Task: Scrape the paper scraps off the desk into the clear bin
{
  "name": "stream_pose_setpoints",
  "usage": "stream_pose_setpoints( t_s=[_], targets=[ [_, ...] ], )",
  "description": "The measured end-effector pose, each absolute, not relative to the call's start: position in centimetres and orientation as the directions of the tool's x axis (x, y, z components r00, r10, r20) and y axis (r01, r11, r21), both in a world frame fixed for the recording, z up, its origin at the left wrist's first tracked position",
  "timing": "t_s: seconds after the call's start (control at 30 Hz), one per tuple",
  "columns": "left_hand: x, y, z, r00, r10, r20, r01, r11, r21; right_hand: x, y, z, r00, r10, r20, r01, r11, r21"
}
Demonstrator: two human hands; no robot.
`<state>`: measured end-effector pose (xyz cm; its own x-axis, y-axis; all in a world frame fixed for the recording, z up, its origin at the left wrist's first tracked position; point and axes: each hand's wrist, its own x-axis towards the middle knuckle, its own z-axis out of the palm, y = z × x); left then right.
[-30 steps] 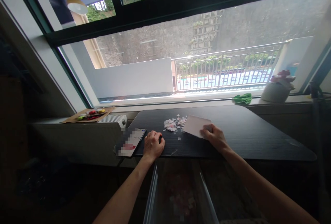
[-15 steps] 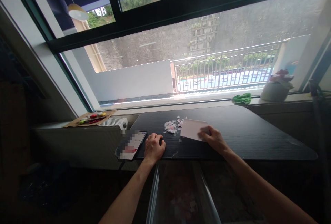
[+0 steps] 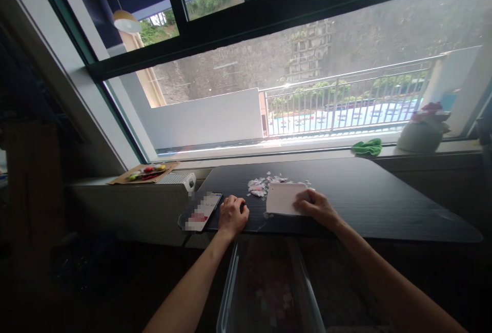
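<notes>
Under the broad window point(image 3: 230, 74), our dark table point(image 3: 384, 200) carries a small heap of paper scraps point(image 3: 258, 187). With our right hand point(image 3: 315, 208) we pinch a white card point(image 3: 283, 200) between thumb and fingers, its blank face partly hiding the heap's right side. Our left hand point(image 3: 232, 216) rests loosely curled beside the phone point(image 3: 206, 209), and we cannot tell whether it holds anything.

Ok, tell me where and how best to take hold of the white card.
Pinch the white card by its right end, coming from the right, where the right hand holds it. It looks thin and flat, so a grip across its faces should suit best. That leaves its left end uncovered, and the approach is on the side away from the main heap of paper scraps.
</notes>
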<state>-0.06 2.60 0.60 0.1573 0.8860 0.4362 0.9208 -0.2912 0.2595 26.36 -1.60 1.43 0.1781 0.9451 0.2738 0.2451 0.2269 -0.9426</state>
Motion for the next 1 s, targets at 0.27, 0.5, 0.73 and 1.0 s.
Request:
stream_pose_setpoints(
  t_s=[0.27, 0.5, 0.73, 1.0],
  targets=[
    [0.2, 2.4, 0.8, 0.124, 0.887, 0.444, 0.922, -0.269, 0.280, 26.7, -1.5, 1.3, 0.243, 0.943, 0.229, 0.285, 0.156, -0.946],
    [0.3, 2.2, 1.0, 0.113, 0.892, 0.438, 0.921, -0.260, 0.292, 27.2, -1.4, 0.9, 0.128, 0.970, 0.204, 0.196, 0.177, -0.964],
    [0.2, 2.3, 1.1, 0.156, 0.886, 0.437, 0.904, -0.306, 0.298, 27.5, -0.5, 0.3, 0.136, 0.962, 0.238, 0.250, 0.199, -0.948],
    [0.3, 0.8, 1.5, 0.202, 0.911, 0.359, 0.838, -0.351, 0.419, 25.9, -2.1, 0.4, 0.093, 0.974, 0.207, 0.074, 0.200, -0.977]
  ],
)
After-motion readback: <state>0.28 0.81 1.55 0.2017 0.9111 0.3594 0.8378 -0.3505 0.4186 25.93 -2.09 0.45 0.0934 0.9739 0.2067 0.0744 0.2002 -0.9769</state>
